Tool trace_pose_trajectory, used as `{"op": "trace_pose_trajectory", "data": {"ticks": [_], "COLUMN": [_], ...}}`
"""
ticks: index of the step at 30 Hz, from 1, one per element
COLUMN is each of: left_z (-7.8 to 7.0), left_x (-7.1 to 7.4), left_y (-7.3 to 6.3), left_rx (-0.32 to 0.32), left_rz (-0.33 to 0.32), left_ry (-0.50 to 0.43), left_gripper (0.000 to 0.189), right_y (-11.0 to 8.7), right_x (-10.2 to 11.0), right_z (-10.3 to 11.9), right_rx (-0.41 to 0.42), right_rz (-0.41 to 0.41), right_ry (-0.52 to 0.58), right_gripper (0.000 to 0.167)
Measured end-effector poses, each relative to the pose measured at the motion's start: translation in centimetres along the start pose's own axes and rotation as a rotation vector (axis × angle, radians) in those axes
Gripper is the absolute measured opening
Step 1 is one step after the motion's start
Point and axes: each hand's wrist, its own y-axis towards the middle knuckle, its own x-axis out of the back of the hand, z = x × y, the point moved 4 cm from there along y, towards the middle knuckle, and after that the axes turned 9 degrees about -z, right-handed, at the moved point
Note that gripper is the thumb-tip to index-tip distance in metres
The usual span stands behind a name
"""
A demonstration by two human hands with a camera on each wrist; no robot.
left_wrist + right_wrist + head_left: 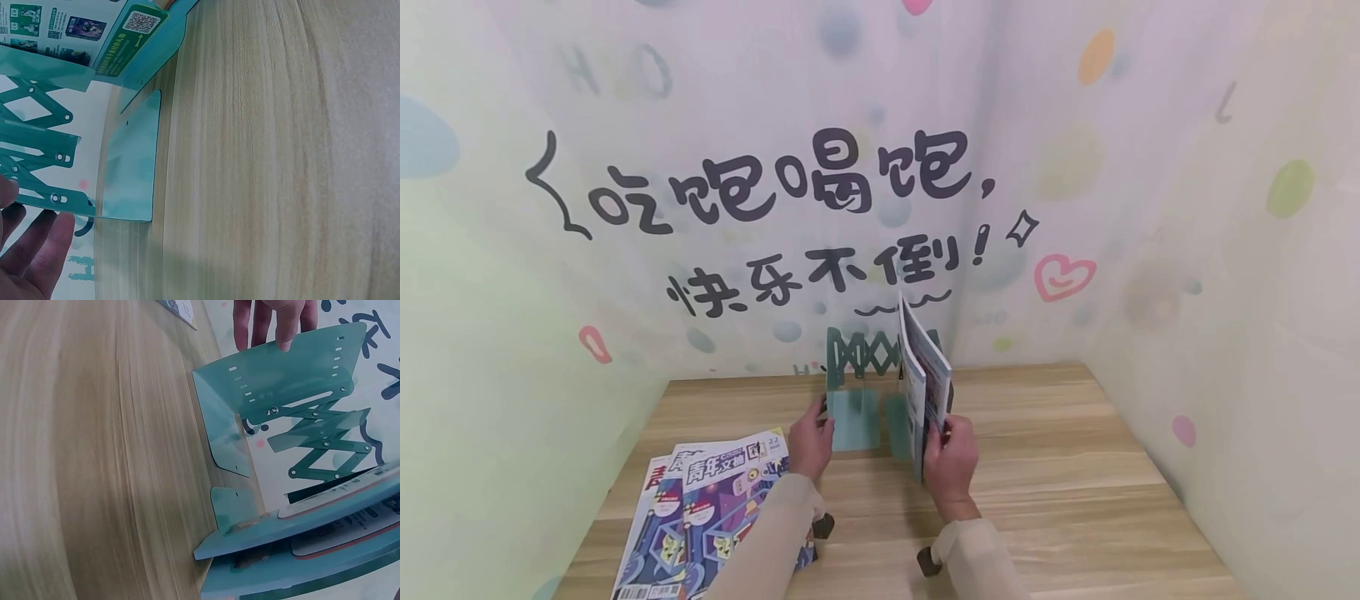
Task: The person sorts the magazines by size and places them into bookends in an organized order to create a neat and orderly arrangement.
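A green metal expandable book rack (pixel 854 419) with a criss-cross lattice back stands near the back of the table. My left hand (pixel 811 442) grips its left end panel (pixel 294 369), thumb on the inner face and fingers outside. Two or so magazines (pixel 914 408) stand upright at the rack's right part, slightly parted from each other. Around their near edge my right hand (pixel 951 467) holds them, thumb on the left. In the right wrist view that hand is not discernible. Printed pages and a QR code show on a magazine (pixel 69 31) in the left wrist view.
Several magazines (pixel 722 508) with purple-blue covers lie overlapping on the wooden table (pixel 1060 500), left of the rack and partly under my left forearm. A patterned wall (pixel 880 100) with black lettering rises right behind the table, and walls flank both sides.
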Motion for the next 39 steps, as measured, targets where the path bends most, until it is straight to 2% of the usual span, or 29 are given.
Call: {"op": "trace_pose_trajectory", "data": {"ticks": [11, 15, 20, 32, 39], "left_z": [0.0, 0.0, 0.3, 0.0, -0.1], "left_x": [0.0, 0.0, -0.1, 0.0, 0.0], "left_y": [0.0, 0.0, 0.0, 0.0, -0.1], "left_rx": [-0.017, -0.001, 0.008, -0.014, -0.001], "left_rz": [-0.015, -0.01, 0.005, 0.002, 0.01], "left_ry": [-0.002, -0.002, -0.009, -0.009, -0.008], "left_gripper": [0.048, 0.048, 0.049, 0.048, 0.049], "right_y": [0.4, 0.4, 0.0, -0.6, -0.1], "right_x": [-0.4, -0.4, -0.2, 0.3, 1.1], "right_z": [0.1, 0.0, 0.0, -0.5, -1.5], "right_rx": [-0.065, -0.088, -0.097, -0.012, 0.019], "right_rz": [0.051, 0.082, 0.137, 0.203, 0.161], "right_ry": [0.011, 0.023, 0.085, 0.222, 0.231], "right_gripper": [0.021, 0.024, 0.022, 0.019, 0.019]}}
